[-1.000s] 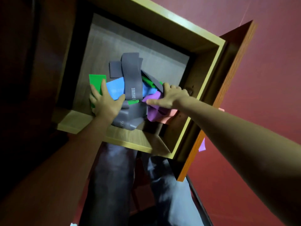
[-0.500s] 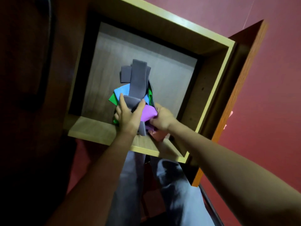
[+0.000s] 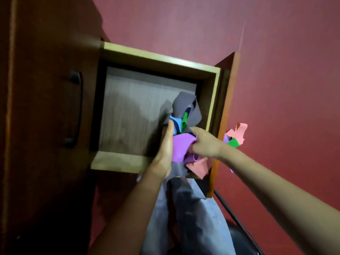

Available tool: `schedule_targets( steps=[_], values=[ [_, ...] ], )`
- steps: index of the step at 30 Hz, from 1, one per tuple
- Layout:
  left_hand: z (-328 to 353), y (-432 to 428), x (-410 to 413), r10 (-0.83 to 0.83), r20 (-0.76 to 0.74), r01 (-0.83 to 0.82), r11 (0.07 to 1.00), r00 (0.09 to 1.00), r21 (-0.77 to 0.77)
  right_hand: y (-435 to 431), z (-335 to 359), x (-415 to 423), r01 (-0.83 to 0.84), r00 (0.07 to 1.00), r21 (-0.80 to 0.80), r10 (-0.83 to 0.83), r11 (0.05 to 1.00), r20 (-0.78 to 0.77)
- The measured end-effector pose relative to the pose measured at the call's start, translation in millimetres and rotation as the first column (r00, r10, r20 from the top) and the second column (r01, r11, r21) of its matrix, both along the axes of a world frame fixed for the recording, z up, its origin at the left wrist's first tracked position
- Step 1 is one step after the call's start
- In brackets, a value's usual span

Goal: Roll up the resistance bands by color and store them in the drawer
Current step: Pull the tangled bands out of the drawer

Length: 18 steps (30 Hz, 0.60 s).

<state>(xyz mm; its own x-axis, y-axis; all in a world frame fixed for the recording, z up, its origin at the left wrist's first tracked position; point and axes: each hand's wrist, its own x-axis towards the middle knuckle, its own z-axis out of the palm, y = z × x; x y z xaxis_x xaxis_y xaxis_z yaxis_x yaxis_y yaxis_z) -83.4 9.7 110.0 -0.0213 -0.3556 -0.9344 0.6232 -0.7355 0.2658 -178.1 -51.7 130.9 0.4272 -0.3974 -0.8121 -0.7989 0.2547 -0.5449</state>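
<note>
Bunched bands [image 3: 181, 149] held between left grip [image 3: 165, 144] and right grip [image 3: 205, 144], over drawer [image 3: 117, 161].

1. Dark brown cabinet front [image 3: 46, 107] fills the left side.
2. Black bar handle [image 3: 75, 109] on the cabinet front, mounted upright.
3. Plain red surface [image 3: 276, 70] fills the top and right, with a thin pale line [image 3: 242, 37] running down it.
4. Grey-blue trousers [image 3: 193, 218] at bottom centre.
5. Black cable or rod [image 3: 233, 216] runs diagonally just right of the trousers.
</note>
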Motion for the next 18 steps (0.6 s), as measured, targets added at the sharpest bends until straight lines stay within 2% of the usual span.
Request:
schedule_targets(
  steps=[5,9,12,15,18],
  values=[
    [69.1,-32.5,-43.4,-0.137,0.099,0.147,0.985,0.986,-0.096,-12.3,77.4,-62.5,0.176,0.984,-0.096,-0.178,0.980,-0.014],
    [109.0,-56.3,-99.4,-0.241,0.043,0.245,0.944,0.970,-0.220,-17.5,116.9,-125.5,0.296,0.952,-0.193,-0.306,0.936,-0.027],
    [126.9,-61.2,-144.4,-0.448,-0.005,0.431,0.862,0.894,-0.267,-9.9,138.6,-172.8,0.408,0.910,-0.176,-0.415,0.896,0.000],
    [135.2,-54.6,-184.1,-0.619,0.034,0.604,0.752,0.785,-0.262,5.7,150.1,-213.8,0.446,0.890,-0.124,-0.454,0.886,-0.040],
    [136.2,-54.0,-203.0,-0.643,0.068,0.627,0.709,0.762,-0.322,7.3,161.7,-240.9,0.465,0.879,-0.095,-0.471,0.880,-0.066]
  ],
)
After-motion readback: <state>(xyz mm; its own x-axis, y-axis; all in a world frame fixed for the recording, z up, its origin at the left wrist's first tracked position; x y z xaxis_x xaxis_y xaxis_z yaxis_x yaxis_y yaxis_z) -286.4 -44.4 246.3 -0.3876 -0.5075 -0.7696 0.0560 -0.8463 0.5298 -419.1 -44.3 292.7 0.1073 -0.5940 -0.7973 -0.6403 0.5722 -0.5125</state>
